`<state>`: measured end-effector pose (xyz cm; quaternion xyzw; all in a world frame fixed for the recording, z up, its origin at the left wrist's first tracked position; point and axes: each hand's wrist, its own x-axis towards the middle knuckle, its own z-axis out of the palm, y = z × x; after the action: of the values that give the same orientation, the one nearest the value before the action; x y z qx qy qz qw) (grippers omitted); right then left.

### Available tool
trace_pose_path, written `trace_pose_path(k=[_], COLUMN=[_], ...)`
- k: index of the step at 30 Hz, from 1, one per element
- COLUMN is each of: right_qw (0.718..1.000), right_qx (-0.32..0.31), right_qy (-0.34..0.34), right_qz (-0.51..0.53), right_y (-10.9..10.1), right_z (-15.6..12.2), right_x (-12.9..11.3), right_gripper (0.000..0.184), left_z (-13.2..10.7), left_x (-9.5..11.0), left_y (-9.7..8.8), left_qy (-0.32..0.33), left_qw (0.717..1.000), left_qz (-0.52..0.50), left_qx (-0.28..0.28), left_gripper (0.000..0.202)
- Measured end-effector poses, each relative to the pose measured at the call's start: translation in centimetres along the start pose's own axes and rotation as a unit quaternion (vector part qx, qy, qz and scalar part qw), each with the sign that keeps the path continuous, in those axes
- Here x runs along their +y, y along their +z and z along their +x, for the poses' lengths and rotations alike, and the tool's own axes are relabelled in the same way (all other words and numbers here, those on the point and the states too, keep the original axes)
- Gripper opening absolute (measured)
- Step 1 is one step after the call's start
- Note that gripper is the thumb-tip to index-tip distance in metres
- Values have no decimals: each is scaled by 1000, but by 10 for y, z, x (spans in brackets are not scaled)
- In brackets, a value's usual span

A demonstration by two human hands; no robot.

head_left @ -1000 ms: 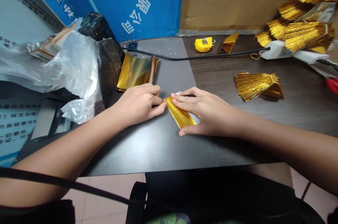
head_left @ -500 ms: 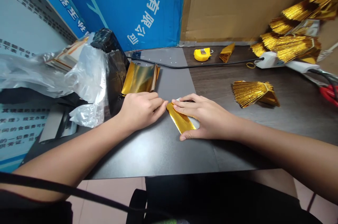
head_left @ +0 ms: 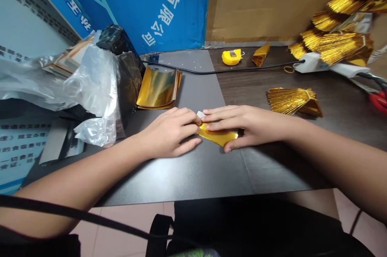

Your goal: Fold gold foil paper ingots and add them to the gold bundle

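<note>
A folded strip of gold foil paper (head_left: 218, 136) lies on the dark table (head_left: 193, 176) between my hands. My left hand (head_left: 171, 132) has its fingers curled and pinches the strip's left end, where a white corner shows. My right hand (head_left: 242, 126) lies over the strip, its fingers stretched along the top edge and its thumb pressed against the lower edge. A stack of flat gold foil sheets (head_left: 157, 88) rests just beyond my left hand.
Crumpled clear plastic (head_left: 87, 83) and a black bag (head_left: 123, 63) crowd the left. A pleated gold fan (head_left: 292, 100) lies right, several more (head_left: 335, 35) at the far right. A yellow tape measure (head_left: 231, 57), black cable (head_left: 229, 70), white power strip (head_left: 314, 63) and red scissors (head_left: 379, 101) sit behind.
The gold strip has turned from a steep slant to nearly level. My right hand's fingers have flattened along it and my left hand has moved in closer to its end.
</note>
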<state>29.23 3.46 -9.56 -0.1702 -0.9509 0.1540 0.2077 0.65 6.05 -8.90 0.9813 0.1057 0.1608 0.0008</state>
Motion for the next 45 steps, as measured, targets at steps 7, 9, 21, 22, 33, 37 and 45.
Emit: trace_pose_path(k=[7,9,21,22,33,37,45], right_qw=[998,998,1000,999,998,999,998], right_qx=[-38,-35,23,28,36,26,25], right_qy=[2,6,19,15,26,19,-33], right_qz=[-43,-56,-8,4,34,31,47], right_y=[-15,-15,10,12,19,19,20], right_z=[1,1,10,11,13,13,13], right_x=[-8,-10,-20,-20,-24,-26,-23], right_gripper=[25,27,24,23,19,20,23], left_z=[3,3,3,2,6,8,13], left_x=[2,4,4,3,9,8,12], left_y=[-5,-7,5,7,7,2,-3], left_qy=[69,91,-23,-55,-170,-176,-202], left_qw=[996,992,993,994,983,980,973], left_qz=[-48,-75,-84,-66,-61,-80,-79], left_qx=[-39,-52,74,66,-39,-50,-83], left_gripper=[28,28,23,28,35,29,24])
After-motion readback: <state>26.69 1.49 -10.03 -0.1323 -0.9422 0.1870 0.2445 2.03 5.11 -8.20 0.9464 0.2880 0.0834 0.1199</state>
